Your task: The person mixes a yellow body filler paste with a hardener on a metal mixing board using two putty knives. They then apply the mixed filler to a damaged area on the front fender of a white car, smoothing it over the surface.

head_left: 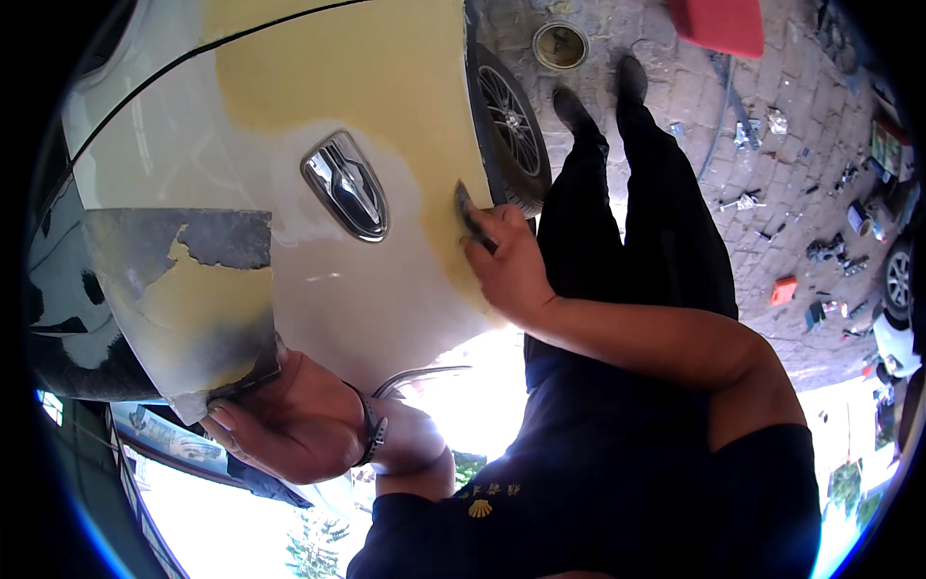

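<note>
My left hand (pixel 299 425) grips a flat dark mixing board (pixel 236 318) by its edge, fingers and thumb wrapped round it. Yellow putty is smeared over much of the board. With my right hand (pixel 516 261) I hold a small dark putty knife (pixel 467 214), its tip at the car's body panel (pixel 309 299). A broad coat of yellow putty (pixel 357 72) covers part of the pale panel and runs down beside the knife. A chrome trim piece (pixel 345 188) is set in the panel, left of my right hand. How the knife's handle lies in my palm is hidden.
A car wheel (pixel 511 121) stands beside the panel edge. On the paved ground (pixel 666 101) are an open tin (pixel 559 45), a red object (pixel 721 24) and, to the right, several scattered tools and parts. An orange box (pixel 783 290) lies among them, near another vehicle's wheel (pixel 899 280).
</note>
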A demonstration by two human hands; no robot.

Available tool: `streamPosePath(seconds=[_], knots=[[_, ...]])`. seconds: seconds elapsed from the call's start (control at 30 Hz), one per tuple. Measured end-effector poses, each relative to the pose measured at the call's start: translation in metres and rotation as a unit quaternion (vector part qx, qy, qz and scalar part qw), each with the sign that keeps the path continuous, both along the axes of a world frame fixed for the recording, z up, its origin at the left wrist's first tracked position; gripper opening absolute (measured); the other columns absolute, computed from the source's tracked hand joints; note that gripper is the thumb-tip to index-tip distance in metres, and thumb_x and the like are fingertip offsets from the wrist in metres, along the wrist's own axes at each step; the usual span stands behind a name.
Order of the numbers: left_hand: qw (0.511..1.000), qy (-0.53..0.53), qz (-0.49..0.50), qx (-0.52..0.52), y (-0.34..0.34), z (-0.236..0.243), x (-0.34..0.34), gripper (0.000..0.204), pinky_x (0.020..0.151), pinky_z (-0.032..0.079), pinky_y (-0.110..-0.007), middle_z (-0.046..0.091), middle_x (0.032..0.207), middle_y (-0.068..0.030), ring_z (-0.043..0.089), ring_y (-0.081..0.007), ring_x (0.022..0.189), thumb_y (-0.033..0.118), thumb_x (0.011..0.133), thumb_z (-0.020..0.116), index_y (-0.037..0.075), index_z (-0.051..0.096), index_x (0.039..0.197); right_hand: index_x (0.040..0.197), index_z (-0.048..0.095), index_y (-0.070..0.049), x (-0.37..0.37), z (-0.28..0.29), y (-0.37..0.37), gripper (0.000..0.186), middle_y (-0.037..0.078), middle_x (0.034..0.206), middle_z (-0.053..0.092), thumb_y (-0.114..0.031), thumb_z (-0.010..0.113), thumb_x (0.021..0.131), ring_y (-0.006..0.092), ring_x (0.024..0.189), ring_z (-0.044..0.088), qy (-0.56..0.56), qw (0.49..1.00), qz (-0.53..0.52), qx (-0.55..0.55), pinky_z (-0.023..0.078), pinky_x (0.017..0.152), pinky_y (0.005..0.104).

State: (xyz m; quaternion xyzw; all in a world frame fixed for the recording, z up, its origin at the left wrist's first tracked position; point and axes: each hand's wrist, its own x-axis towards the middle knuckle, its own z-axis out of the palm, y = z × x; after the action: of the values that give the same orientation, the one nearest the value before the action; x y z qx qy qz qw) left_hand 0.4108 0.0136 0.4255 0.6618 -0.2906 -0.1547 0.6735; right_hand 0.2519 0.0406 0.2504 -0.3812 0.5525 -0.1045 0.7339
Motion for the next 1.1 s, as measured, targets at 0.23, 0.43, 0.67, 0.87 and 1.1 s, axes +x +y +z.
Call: streamPosePath(seconds=[0.23,0.43,0.67,0.87,1.1], knots=[[0.999,0.026,-0.024,-0.029,-0.013,0.003,0.002,0.042,0.111,0.051,-0.056,0.059,0.141,-0.0301,0.063,-0.0404,0.129,0.013,0.107,0.047,-0.009,0.055,0.142,0.142,0.062,-0.002,-0.045,0.066,0.052,0.044,0.018,0.121,0.056,0.001,0.062,0.098,0.0298,0.109,0.061,-0.159,0.981,0.106,-0.036,0.052,0.095,0.0365],[0.994,0.088,-0.056,0.024,0.030,0.014,-0.012,0.040,0.113,0.048,-0.053,0.060,0.139,-0.0280,0.060,-0.0368,0.131,0.016,0.111,0.046,-0.011,0.054,0.140,0.131,0.066,0.003,-0.129,0.025,-0.008,0.029,0.011,0.115,0.070,-0.007,0.059,0.105,0.0170,0.101,0.067,-0.148,0.987,-0.053,0.026,0.052,0.088,0.0301],[0.928,0.157,-0.162,0.297,0.100,-0.017,-0.170,0.029,0.093,0.048,-0.030,0.066,0.112,-0.0095,0.061,-0.0145,0.102,0.008,0.111,0.046,-0.010,0.059,0.129,0.137,0.062,0.001,-0.211,0.049,-0.081,0.033,0.009,0.124,0.072,-0.004,0.064,0.104,0.0166,0.114,0.067,-0.445,0.847,-0.245,0.158,0.053,0.102,0.0355],[0.889,0.010,-0.192,0.415,0.131,-0.009,-0.242,0.024,0.072,0.040,-0.022,0.060,0.093,0.0001,0.046,-0.0050,0.082,0.012,0.113,0.046,-0.005,0.062,0.117,0.133,0.068,0.004,-0.273,0.070,-0.027,0.033,0.012,0.122,0.068,-0.002,0.067,0.100,0.0230,0.108,0.068,-0.502,0.855,-0.115,0.061,0.053,0.096,0.0349],[0.917,-0.027,-0.148,0.369,0.197,0.002,-0.271,0.024,0.080,0.045,-0.026,0.063,0.102,-0.0041,0.055,-0.0100,0.090,0.013,0.113,0.045,-0.004,0.061,0.118,0.125,0.073,0.000,-0.333,0.077,0.010,0.031,0.016,0.110,0.068,0.001,0.066,0.095,0.0231,0.098,0.069,-0.337,0.878,0.241,-0.241,0.054,0.083,0.0341]])
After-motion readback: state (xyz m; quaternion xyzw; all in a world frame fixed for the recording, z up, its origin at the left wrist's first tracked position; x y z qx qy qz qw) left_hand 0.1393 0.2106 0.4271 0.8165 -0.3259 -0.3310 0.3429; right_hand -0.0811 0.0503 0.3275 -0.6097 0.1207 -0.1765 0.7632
